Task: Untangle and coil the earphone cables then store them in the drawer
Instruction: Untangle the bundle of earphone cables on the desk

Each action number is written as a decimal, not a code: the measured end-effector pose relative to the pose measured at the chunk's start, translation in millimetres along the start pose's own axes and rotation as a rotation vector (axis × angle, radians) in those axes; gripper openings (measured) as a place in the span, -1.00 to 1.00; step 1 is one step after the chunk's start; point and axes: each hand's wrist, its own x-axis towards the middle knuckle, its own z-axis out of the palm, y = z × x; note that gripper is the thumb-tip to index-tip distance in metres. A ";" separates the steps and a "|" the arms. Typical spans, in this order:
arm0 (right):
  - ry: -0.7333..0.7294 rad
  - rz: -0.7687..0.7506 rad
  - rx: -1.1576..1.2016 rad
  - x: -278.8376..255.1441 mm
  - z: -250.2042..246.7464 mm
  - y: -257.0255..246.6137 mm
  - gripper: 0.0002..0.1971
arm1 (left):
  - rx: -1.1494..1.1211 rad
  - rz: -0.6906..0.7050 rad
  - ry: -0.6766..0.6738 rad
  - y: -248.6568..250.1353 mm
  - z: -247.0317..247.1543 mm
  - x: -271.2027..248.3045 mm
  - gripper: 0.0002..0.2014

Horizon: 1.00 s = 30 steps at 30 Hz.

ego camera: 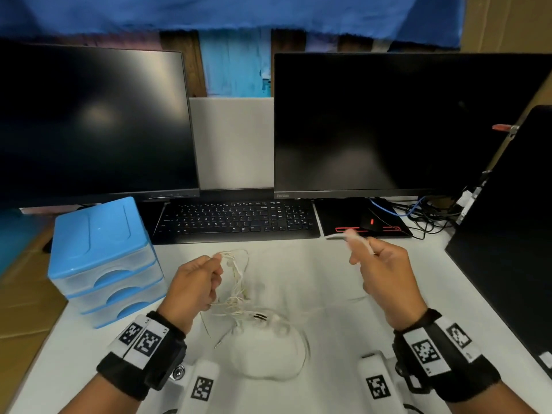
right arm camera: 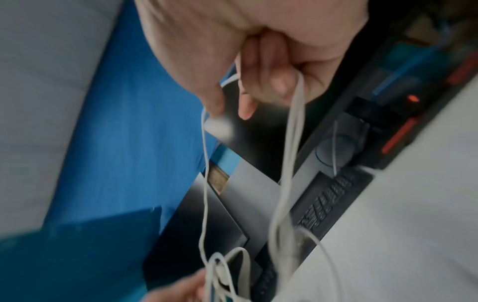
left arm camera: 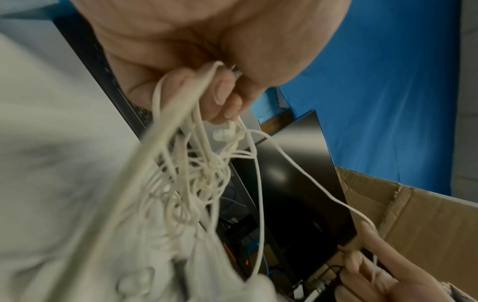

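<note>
A knotted bundle of white earphone cables (ego camera: 237,289) hangs above the white desk (ego camera: 298,264). My left hand (ego camera: 198,282) grips the top of the bundle (left arm camera: 201,167), fingers curled round several strands, an earbud (left arm camera: 225,133) just below them. My right hand (ego camera: 380,270) is raised to the right and pinches one strand (right arm camera: 292,143) pulled out of the knot; an earbud (right arm camera: 218,126) dangles under its thumb. Loose cable and plugs (ego camera: 260,318) trail onto the desk between my wrists. The blue three-drawer box (ego camera: 101,258) stands at the left, its drawers pushed in.
Two dark monitors (ego camera: 373,124) stand behind a black keyboard (ego camera: 239,219). A black mouse on a red-trimmed pad (ego camera: 369,224) lies right of the keyboard, close to my right hand. A third dark screen (ego camera: 507,234) borders the right side. Tangled computer cables (ego camera: 427,213) lie at the back right.
</note>
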 end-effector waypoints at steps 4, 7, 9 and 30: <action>0.054 0.224 0.166 7.7 -10.0 -4.3 -0.30 | 0.001 -0.033 0.048 -2.8 -9.4 8.1 -0.71; 0.117 0.237 0.197 13.5 -14.4 0.2 -0.28 | 0.026 -0.047 0.066 -5.7 -12.1 12.1 -0.72; 0.162 0.249 0.218 15.3 -15.4 2.1 -0.29 | 0.028 -0.058 0.085 -6.5 -13.6 13.6 -0.72; -0.115 0.248 -0.447 23.1 -11.0 45.2 -0.49 | 0.366 0.406 0.130 -14.9 -4.3 5.8 -0.83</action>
